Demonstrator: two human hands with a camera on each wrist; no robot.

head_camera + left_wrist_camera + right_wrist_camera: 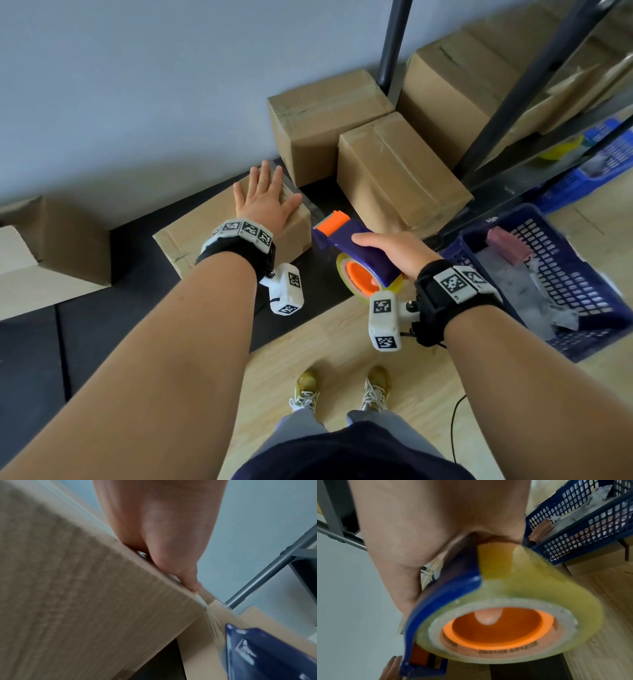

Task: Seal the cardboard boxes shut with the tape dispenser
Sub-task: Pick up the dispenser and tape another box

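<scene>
A low cardboard box (205,233) lies on a black mat by the wall. My left hand (263,202) lies flat on its top near the far right corner, fingers straight and spread. In the left wrist view the hand (159,536) presses the box edge (96,601), with a strip of clear tape hanging from the corner. My right hand (394,253) grips the blue and orange tape dispenser (352,250) just right of that box, its toothed orange end pointing toward the box. In the right wrist view the yellowish tape roll (508,612) fills the frame, a fingertip inside its orange core.
Two taped boxes (329,123) (400,171) stand behind, a larger one (455,85) under a dark metal rack (503,102). A blue plastic crate (555,281) with wrapping sits at right. Another box (51,246) is at left. My feet stand on a wooden floor (342,342).
</scene>
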